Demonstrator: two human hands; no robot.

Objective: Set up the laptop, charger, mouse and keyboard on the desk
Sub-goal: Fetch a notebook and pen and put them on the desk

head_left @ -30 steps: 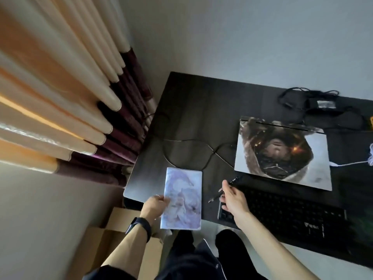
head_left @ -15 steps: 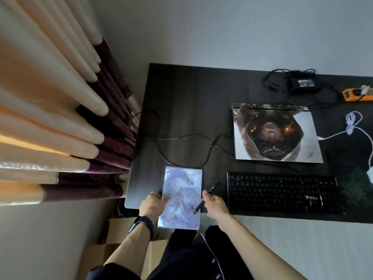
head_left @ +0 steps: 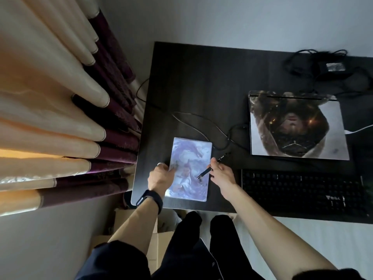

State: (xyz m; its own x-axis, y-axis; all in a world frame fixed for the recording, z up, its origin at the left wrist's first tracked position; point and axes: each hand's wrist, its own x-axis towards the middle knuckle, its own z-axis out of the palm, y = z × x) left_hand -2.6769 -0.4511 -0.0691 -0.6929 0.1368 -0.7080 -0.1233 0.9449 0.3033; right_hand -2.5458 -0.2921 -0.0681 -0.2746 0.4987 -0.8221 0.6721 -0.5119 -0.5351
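A closed laptop (head_left: 296, 126) with a picture on its lid lies on the dark desk (head_left: 201, 77). A black keyboard (head_left: 302, 190) sits in front of it at the desk's near edge. The black charger (head_left: 333, 67) with coiled cable lies at the back right. A purple-patterned notebook (head_left: 190, 158) rests at the near left. My left hand (head_left: 160, 176) grips the notebook's left edge. My right hand (head_left: 221, 175) pinches a black pen (head_left: 212, 166) over the notebook's right side. No mouse is in view.
A thin black cable (head_left: 201, 126) runs across the desk from the left edge to the laptop. A white cable (head_left: 359, 129) comes in from the right. Curtains (head_left: 60, 118) hang at the left. Cardboard boxes (head_left: 159, 245) stand on the floor below the desk.
The notebook has been slid further onto the desk. My right hand has brought the pen from beside the keyboard over the notebook's right edge.
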